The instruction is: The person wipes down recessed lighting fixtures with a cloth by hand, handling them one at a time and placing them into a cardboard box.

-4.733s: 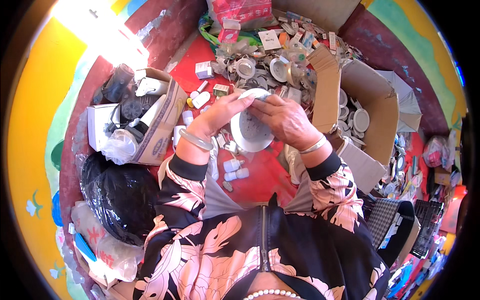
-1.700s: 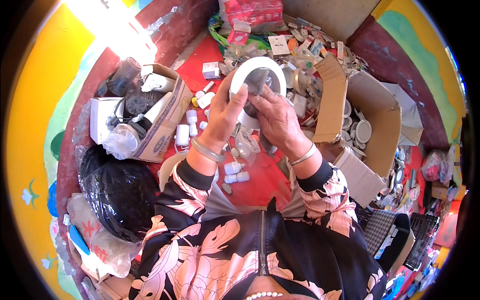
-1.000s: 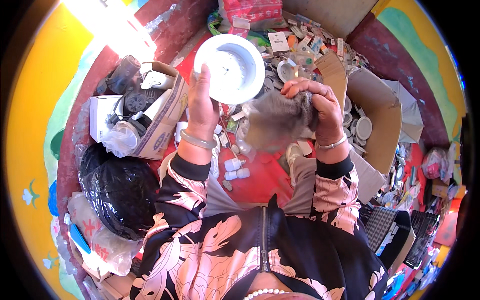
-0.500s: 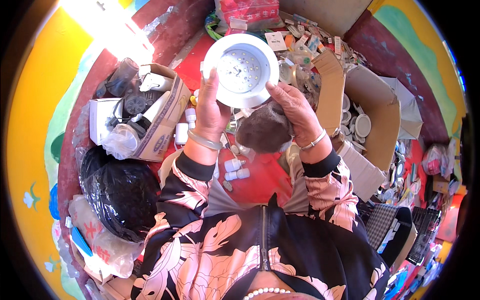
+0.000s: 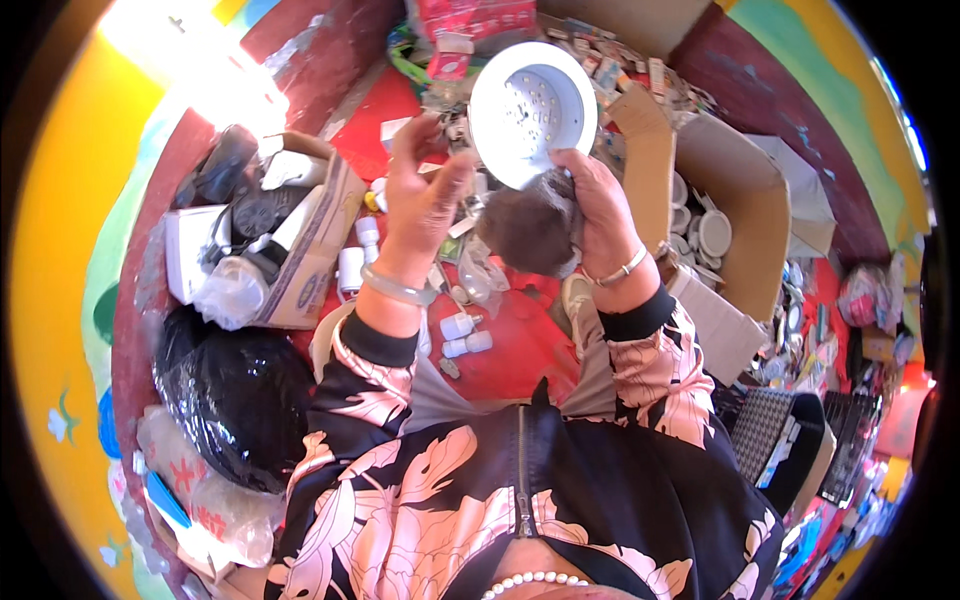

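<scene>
A white round LED downlight (image 5: 533, 112), its dotted inner face toward me, is held up by its lower rim in my right hand (image 5: 602, 215). The right thumb presses on the rim. A dark grey-brown cloth (image 5: 530, 225) hangs from the same hand, just under the lamp. My left hand (image 5: 422, 205) is open to the left of the lamp, thumb and fingers apart, holding nothing. Several white bulbs (image 5: 463, 333) lie below on a red cloth (image 5: 515, 350), between my legs.
On the left, a cardboard box (image 5: 315, 250) holds black and white devices; a black plastic bag (image 5: 235, 390) sits nearer me. The tall cardboard box (image 5: 745, 200) at right contains white round parts (image 5: 714, 235). Small packages (image 5: 612, 75) are heaped at the back.
My left hand has let go of the lamp's rim and drawn away from it. The lamp has shifted right and slightly up in my right hand, with the cloth still there.
</scene>
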The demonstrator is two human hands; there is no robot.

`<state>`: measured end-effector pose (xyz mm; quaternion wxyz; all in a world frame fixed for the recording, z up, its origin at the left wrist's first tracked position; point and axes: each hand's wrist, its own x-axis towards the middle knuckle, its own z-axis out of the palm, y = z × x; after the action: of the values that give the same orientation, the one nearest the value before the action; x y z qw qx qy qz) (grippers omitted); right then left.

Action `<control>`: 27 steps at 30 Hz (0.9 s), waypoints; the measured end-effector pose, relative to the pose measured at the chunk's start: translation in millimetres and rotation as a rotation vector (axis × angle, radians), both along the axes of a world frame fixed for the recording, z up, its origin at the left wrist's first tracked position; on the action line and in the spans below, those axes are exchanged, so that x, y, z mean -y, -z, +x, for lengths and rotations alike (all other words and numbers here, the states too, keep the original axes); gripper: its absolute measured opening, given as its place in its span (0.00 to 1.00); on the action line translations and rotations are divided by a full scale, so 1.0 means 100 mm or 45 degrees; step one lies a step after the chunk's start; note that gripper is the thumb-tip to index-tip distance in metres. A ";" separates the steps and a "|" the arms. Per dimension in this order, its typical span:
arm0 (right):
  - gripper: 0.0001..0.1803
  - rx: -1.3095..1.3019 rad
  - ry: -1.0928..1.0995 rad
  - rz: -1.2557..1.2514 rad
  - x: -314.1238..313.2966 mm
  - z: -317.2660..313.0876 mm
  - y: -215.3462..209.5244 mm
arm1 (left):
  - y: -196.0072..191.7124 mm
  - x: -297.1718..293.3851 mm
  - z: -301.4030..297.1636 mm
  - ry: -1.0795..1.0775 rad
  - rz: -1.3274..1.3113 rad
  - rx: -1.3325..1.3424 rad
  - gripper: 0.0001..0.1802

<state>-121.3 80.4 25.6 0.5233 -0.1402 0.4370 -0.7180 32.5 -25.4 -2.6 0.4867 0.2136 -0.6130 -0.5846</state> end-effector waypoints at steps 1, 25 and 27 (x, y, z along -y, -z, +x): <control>0.10 0.036 0.049 -0.024 -0.04 -0.03 -0.03 | 0.05 -0.03 -0.01 0.010 0.116 0.010 0.32; 0.09 -0.472 0.523 -0.281 -1.09 -2.39 -1.24 | -0.15 -0.38 -0.14 0.716 0.712 -0.002 0.21; 0.08 -0.504 0.552 -0.229 -1.32 -2.70 -1.35 | -0.08 -0.38 -0.22 0.733 0.728 0.056 0.20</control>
<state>-391.3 212.6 160.9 0.2479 -0.2266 0.4850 -0.8074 10.7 12.4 4.9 0.2108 0.1724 -0.4707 -0.8392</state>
